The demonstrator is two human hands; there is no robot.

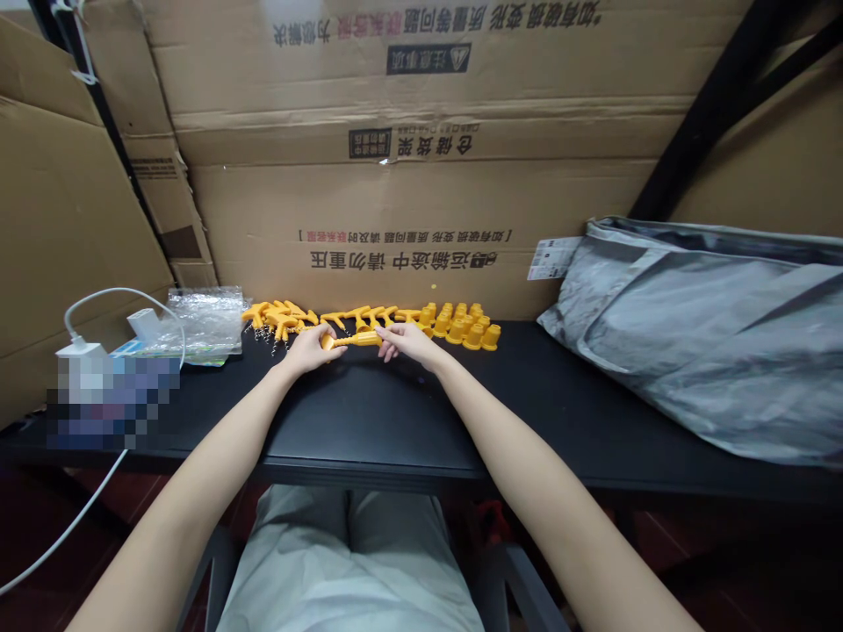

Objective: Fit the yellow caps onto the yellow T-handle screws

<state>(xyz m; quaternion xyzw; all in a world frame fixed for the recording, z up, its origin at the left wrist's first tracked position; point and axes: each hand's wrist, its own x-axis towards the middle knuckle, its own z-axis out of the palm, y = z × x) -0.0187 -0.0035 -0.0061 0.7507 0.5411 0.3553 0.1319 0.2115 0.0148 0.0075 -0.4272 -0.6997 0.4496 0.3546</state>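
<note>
Between my two hands lies a yellow plastic corkscrew, held roughly level above the black table. My left hand is closed around its left end, where a wider yellow part shows between thumb and fingers. At the other end my right hand pinches the tip, and its fingers hide that end. Behind my left hand is a heap of yellow T-handled corkscrews with bare metal spirals. A row of yellow T-shaped handles stands just beyond my hands. Several yellow cup-shaped pieces stand upright to the right.
A grey fabric bag fills the table's right side. On the left are clear plastic wrap, a white charger with a cable, and a blurred-out object. Cardboard walls the back. The black table's front edge is near my lap.
</note>
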